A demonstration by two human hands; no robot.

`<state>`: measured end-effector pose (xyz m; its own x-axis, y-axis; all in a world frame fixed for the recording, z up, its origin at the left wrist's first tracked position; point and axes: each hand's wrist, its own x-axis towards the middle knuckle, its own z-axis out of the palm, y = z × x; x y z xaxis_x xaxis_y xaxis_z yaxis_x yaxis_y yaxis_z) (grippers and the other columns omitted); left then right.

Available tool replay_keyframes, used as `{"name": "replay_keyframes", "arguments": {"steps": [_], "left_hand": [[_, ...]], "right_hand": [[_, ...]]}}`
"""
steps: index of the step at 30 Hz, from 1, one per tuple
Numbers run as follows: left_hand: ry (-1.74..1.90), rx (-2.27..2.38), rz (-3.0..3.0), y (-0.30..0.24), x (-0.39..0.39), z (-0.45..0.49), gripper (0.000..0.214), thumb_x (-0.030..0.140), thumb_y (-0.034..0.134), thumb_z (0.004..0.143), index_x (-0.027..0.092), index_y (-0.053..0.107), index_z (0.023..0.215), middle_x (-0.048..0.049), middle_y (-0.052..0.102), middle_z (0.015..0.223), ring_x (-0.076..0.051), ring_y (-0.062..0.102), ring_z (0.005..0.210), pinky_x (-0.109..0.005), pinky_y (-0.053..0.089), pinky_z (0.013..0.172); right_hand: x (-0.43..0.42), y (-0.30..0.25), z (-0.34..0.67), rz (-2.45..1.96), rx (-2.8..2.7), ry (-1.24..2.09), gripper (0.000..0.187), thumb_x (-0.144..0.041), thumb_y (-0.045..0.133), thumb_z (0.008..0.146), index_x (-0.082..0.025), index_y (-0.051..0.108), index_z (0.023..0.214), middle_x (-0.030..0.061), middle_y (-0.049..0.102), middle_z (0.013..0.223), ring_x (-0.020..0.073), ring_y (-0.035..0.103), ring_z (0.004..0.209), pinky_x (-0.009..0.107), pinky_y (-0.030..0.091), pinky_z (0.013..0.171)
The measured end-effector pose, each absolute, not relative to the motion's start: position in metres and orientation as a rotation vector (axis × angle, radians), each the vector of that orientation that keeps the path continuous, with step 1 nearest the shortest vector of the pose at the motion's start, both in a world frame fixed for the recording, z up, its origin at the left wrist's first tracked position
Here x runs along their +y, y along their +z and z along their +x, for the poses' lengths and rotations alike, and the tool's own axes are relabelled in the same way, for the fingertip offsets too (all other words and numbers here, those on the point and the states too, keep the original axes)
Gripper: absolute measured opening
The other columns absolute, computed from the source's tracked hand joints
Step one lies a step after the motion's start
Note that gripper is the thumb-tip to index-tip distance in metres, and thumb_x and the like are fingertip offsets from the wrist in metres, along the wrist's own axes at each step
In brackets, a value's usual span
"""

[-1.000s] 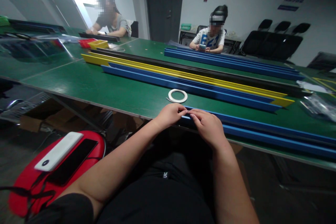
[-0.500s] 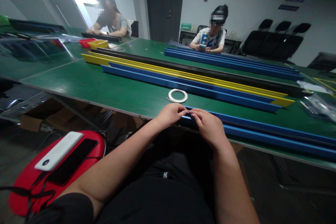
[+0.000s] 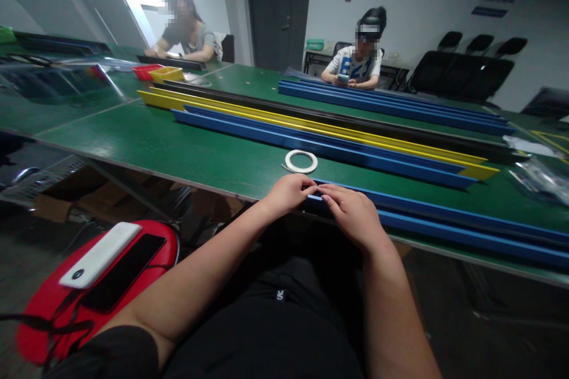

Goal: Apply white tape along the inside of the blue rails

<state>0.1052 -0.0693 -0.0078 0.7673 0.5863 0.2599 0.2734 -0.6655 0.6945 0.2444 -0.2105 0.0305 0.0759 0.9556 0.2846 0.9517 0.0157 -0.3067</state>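
Red seat [image 3: 155, 227]: while both hands meet over the table's near edge, this seat stands low on their left, bearing a white device [image 3: 101, 253] and a dark phone [image 3: 127, 272].
Person in grey [image 3: 193, 41]: well beyond the hands and to their left, forearms on the table, near a red bin [image 3: 147, 72] and a yellow bin [image 3: 166, 74].
Left hand [image 3: 291, 192]: at the left end of the blue rail [image 3: 466, 240], fingers curled, thumb close to the forefinger; whether it pinches anything small, I cannot tell.
White roll [image 3: 301, 161]: flat on the green table [image 3: 200, 160], just beyond the left hand.
Long rails: farther out past the roll lie a second blue rail [image 3: 329, 151], a yellow rail [image 3: 338, 132] and a black rail [image 3: 338, 117], side by side.
Right hand [image 3: 355, 213]: bent over the same rail end, its fingertips just beside the left hand's; its grip on the rail or on a small piece is hidden.
Blue rail: runs from beneath the hands along the near edge, out past the right hand.
Handling: probably stiff and fairly light for its length, smooth enough to slide; its thin flanges look best held from both sides, with support farther along.
Clear bags [image 3: 540, 177]: beyond the right hand, far to its right, likely soft and slippery.
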Motion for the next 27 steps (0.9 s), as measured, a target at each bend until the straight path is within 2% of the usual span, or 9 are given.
{"name": "replay_keyframes", "arguments": {"steps": [12,27], "left_hand": [[0.616,0.63,2.313,-0.0105,-0.0668,0.1062,0.025,0.034,0.056,0.09,0.021,0.077,0.094,-0.003,0.076,0.093,-0.016,0.066,0.083,-0.023,0.046,0.074],[0.602,0.676,2.349,-0.008,-0.0687,0.1058,0.027,0.035,0.055,0.09,0.019,0.076,0.092,-0.0039,0.075,0.089,-0.015,0.064,0.078,-0.024,0.044,0.073]], "right_hand": [[-0.2107,0.0311,0.2459,-1.963,-1.875,0.032,0.034,-0.031,0.042,0.099,-0.033,0.067,0.121,-0.0025,0.067,0.127,0.0172,0.06,0.119,0.034,0.046,0.099],[-0.2104,0.0304,0.2469,-1.948,-1.828,0.041,0.035,-0.034,0.04,0.099,-0.031,0.07,0.117,-0.0023,0.069,0.123,0.0172,0.061,0.117,0.034,0.047,0.1]]}}
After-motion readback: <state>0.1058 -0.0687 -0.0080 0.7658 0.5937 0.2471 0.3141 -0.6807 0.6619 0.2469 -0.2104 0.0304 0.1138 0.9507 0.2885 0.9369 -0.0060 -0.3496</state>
